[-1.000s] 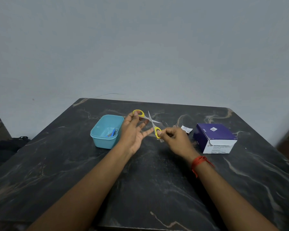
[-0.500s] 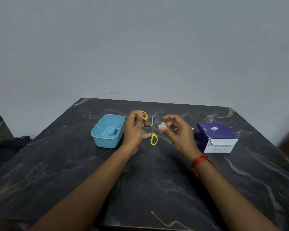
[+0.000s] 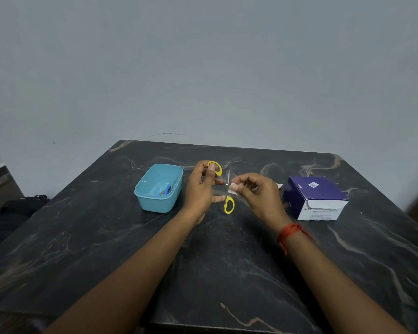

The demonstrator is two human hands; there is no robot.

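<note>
The right hand (image 3: 261, 196) has moved up from the lower yellow handle and now pinches the white swab (image 3: 233, 188) against the pivot of the scissors (image 3: 229, 204). The left hand (image 3: 199, 191) grips their upper ring, blades spread, above the table (image 3: 227, 261). I judge the wiping of the blades begins.

Head view, downward over table (image 3: 227, 273)

Plain grey-blue wall (image 3: 203, 68) behind dark marble table (image 3: 227, 273); dim, even light.
</note>
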